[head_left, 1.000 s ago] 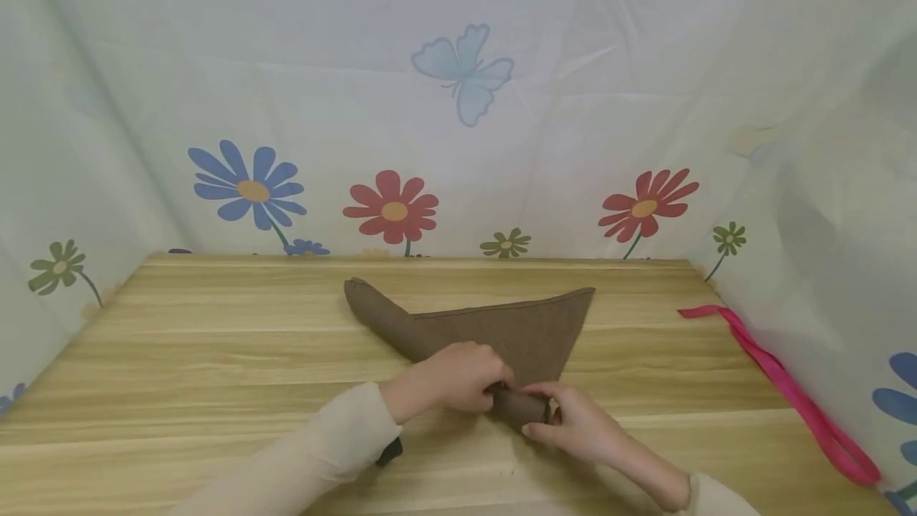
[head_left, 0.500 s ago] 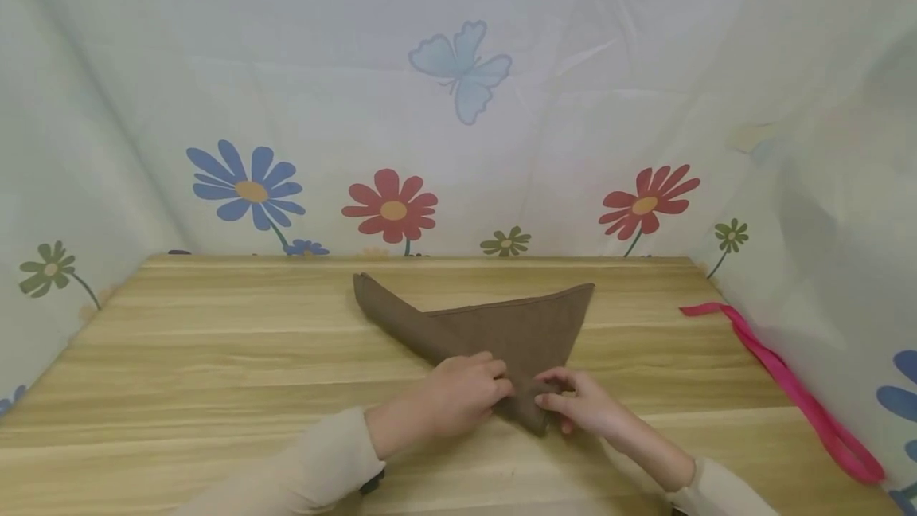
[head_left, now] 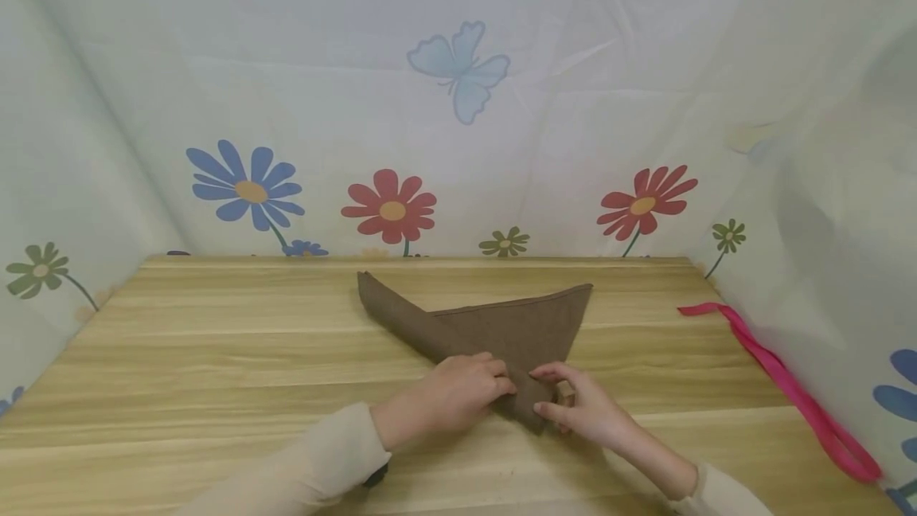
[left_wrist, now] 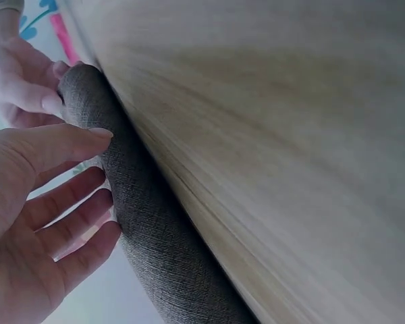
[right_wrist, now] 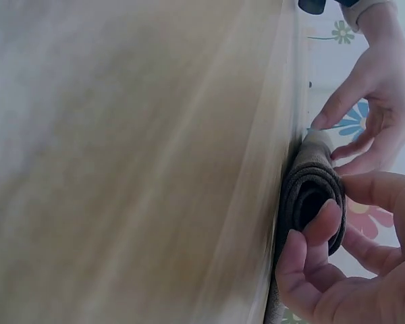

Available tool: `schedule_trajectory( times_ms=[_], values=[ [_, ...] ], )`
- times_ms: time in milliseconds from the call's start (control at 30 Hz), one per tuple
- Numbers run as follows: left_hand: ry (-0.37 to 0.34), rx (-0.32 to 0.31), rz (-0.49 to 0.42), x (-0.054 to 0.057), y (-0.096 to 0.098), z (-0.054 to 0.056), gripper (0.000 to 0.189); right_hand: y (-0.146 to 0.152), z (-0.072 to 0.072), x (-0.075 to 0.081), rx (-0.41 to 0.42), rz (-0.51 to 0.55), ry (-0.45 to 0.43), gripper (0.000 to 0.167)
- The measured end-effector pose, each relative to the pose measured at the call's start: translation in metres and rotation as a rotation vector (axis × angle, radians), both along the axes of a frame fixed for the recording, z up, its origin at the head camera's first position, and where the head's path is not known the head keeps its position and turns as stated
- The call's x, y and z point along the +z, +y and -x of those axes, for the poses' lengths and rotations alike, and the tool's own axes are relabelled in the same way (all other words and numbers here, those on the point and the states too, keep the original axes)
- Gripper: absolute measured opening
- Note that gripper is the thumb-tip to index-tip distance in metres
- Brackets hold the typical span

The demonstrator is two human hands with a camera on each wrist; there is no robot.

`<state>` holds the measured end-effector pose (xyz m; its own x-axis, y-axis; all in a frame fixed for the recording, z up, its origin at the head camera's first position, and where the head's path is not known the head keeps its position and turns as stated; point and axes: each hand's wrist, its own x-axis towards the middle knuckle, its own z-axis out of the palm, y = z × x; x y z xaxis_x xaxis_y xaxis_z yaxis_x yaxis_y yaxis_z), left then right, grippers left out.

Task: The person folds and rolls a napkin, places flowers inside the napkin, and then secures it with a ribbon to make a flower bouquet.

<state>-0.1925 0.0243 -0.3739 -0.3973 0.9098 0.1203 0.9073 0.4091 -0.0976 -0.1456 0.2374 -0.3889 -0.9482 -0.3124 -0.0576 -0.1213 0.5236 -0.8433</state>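
A brown cloth [head_left: 523, 333] with a stitched hem lies on the table, its near-left edge wound into a slanting roll and the far-right part flat. My left hand [head_left: 454, 392] rests over the middle of the roll. In the left wrist view its thumb lies on one side of the rolled cloth [left_wrist: 148, 216] and the fingertips touch the other. At the near end, my right hand [head_left: 591, 408] holds the roll between thumb and fingers. The right wrist view shows the coiled layers [right_wrist: 314, 182] of that end, with fingertips at its hollow opening.
A pink ribbon [head_left: 777, 373] lies along the table's right side. The wood-grain table [head_left: 215, 357] backs onto a flowered curtain [head_left: 322, 102], which also hangs at both sides. A small black object [head_left: 376, 474] shows under the left sleeve.
The roll's far-left end has shifted slightly right, and its near end has turned downward. My left hand has moved slightly left; my right hand has changed its hold at the near end.
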Motion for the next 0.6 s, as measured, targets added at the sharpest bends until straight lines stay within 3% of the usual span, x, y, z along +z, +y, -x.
schedule_trajectory(
  times_ms=[167, 600],
  values=[
    [-0.013, 0.001, -0.016, 0.000, 0.001, 0.002, 0.030, -0.003, -0.003, 0.000, 0.027, -0.096, 0.083, 0.050],
    [0.036, 0.007, 0.010, -0.002, 0.008, 0.012, 0.037, -0.005, -0.005, -0.001, 0.041, -0.241, 0.176, 0.064]
  ],
)
